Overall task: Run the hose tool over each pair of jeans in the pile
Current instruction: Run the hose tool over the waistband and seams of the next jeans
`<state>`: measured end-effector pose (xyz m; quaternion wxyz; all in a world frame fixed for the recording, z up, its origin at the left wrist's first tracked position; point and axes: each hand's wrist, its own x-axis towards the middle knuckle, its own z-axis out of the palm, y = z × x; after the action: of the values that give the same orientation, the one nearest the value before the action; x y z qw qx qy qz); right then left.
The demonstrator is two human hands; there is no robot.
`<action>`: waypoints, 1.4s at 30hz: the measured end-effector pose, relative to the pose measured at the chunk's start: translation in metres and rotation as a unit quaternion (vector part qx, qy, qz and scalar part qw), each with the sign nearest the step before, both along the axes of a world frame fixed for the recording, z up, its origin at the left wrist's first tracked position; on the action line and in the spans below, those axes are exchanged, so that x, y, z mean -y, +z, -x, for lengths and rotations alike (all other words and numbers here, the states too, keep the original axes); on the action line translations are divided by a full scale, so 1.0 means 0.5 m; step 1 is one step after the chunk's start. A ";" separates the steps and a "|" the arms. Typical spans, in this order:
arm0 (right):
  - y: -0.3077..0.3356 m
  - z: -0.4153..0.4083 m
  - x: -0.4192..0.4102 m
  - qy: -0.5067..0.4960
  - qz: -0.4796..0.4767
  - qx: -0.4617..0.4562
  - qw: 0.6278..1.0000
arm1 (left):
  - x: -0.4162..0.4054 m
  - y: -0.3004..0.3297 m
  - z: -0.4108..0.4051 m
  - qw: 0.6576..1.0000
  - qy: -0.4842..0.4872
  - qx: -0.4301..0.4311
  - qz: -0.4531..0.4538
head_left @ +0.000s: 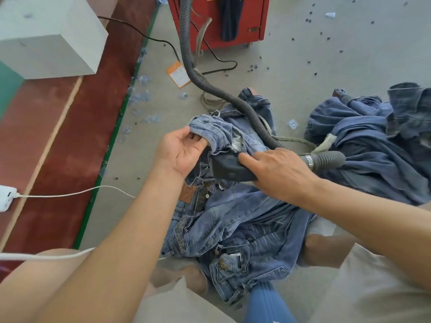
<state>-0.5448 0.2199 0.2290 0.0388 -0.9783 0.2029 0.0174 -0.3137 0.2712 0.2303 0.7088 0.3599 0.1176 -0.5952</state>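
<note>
A white box (46,40) is seen at far left, by a red strip (70,127) of floor. A denim waistband (210,131) is pinched by the left hand (179,152), fingers curled inside the fold. The dark nozzle (228,169) is gripped from above by the right hand (279,171), fingers wrapped round it, and seems pressed to the jeans (233,224) piled between the knees. The grey hose (198,73) runs back to a red machine (219,19). Darker jeans (373,141) lie at right.

Bright, even light; soft shadows; edges bend.
</note>
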 end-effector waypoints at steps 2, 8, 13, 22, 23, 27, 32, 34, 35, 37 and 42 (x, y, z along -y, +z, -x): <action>0.010 -0.007 -0.016 0.025 -0.007 0.020 0.999 | 0.000 -0.001 0.000 1.000 -0.009 0.009 -0.006; 0.058 0.026 0.034 -0.027 -0.087 0.047 0.995 | -0.029 -0.001 -0.015 0.998 -0.048 0.029 0.004; 0.070 0.078 0.134 -0.101 -0.142 -0.076 0.982 | -0.044 -0.005 -0.029 0.994 -0.082 0.059 -0.031; 0.051 0.044 0.142 -0.138 -0.130 -0.049 0.981 | -0.052 -0.010 -0.032 0.981 -0.128 0.125 -0.072; 0.052 0.033 0.134 -0.136 -0.133 -0.044 0.981 | -0.053 -0.010 -0.032 0.979 -0.138 0.133 -0.068; 0.069 0.005 0.099 -0.117 -0.189 -0.003 0.975 | -0.055 -0.013 -0.041 0.967 -0.174 0.178 -0.061; 0.116 0.023 0.127 -0.141 -0.223 0.108 0.959 | -0.060 -0.019 -0.051 0.956 -0.199 0.207 -0.062; 0.129 0.042 0.150 -0.166 -0.208 0.102 0.958 | -0.061 -0.023 -0.044 0.956 -0.215 0.196 -0.039; 0.131 0.051 0.159 -0.173 -0.202 0.086 0.960 | -0.062 -0.024 -0.041 0.955 -0.222 0.194 -0.026; 0.127 0.064 0.165 -0.167 -0.194 0.029 0.966 | -0.062 -0.021 -0.034 0.956 -0.228 0.187 -0.008; 0.102 0.035 0.117 -0.078 -0.246 -0.052 0.965 | -0.056 -0.026 -0.002 0.951 -0.254 0.176 0.019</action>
<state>-0.5625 0.1616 0.2798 0.2686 -0.9176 0.2700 0.1143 -0.3128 0.2994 0.2171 0.5505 0.4637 -0.1156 -0.6845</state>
